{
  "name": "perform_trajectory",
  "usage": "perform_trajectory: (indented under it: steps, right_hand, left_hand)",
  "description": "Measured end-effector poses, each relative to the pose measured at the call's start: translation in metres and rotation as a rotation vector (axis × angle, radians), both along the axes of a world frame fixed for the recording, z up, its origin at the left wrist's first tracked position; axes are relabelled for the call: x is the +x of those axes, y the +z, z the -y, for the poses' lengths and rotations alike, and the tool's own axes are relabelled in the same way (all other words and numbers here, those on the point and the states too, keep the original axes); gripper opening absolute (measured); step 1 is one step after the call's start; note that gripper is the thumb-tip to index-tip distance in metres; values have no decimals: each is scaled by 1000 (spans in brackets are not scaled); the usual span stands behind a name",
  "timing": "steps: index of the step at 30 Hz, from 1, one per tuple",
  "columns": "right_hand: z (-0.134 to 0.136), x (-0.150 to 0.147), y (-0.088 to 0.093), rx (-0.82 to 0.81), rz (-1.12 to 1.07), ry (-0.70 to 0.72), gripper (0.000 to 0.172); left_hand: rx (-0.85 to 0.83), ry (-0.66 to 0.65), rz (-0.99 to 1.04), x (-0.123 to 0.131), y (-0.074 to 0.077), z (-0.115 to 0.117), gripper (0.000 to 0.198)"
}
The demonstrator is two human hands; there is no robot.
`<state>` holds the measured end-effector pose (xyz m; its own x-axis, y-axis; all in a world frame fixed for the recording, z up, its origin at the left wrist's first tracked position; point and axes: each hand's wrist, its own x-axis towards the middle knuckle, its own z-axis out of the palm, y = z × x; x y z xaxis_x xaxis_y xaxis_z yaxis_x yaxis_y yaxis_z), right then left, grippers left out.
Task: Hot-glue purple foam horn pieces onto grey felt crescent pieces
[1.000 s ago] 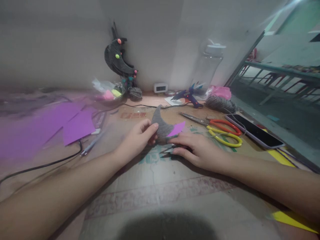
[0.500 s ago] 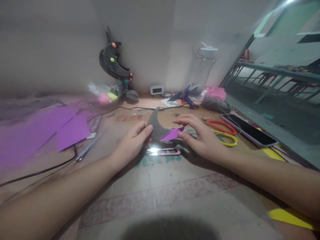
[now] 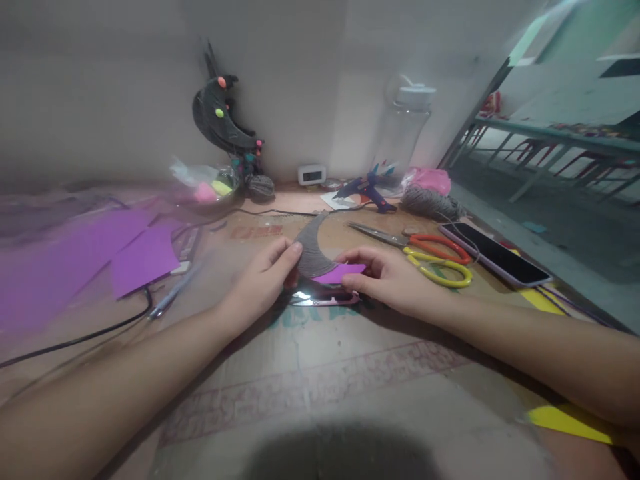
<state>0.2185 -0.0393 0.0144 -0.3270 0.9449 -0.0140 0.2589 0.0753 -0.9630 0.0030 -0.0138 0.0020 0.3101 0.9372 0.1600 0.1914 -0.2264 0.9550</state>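
Note:
My left hand (image 3: 273, 270) pinches the left side of a purple paper crescent, its thumb on the part wrapped in grey yarn (image 3: 314, 248). The uncovered purple end (image 3: 340, 273) points right, toward my right hand (image 3: 383, 277). That hand is closed, thumb and forefinger at the crescent's edge near the end of the yarn wrapping; whether they grip yarn or paper is hard to make out. Below the crescent, thread snips (image 3: 325, 299) with a pink handle lie on the cardboard. Scissors (image 3: 415, 245) with orange and yellow handles rest just beyond my right hand.
Purple paper sheets (image 3: 145, 257) and a pen (image 3: 173, 297) lie left. Behind are a finished-looking dark crescent (image 3: 217, 117), a small white clock (image 3: 311, 175), a glue gun (image 3: 367, 190) and a clear bottle (image 3: 403, 133). Grey yarn (image 3: 433, 202) and a phone (image 3: 495, 253) sit right.
My right hand has moved down and left and closed at the crescent, uncovering the scissors' blades. The crescent has tilted slightly, still held in my left hand.

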Motion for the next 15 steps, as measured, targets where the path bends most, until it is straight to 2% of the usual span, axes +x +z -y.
perform_trajectory:
  steps: [2,5,8,11,15]
  right_hand:
    - [0,-2,-2,18,24,-15,12]
    - [0,-3,-4,45,53,-18,13]
    - [1,-3,-3,99,109,19,13]
    - [-1,1,1,270,246,-15,16]
    - [-6,12,5,593,387,-188,15]
  left_hand:
    - [-11,-28,2,1,0,0,31]
    - [-44,-114,-82,1,-1,-1,27]
    - [-42,-124,-182,0,-2,-1,27]
    - [-34,-100,-183,-1,-3,-1,29]
    - [-54,-101,-184,0,-4,-1,32]
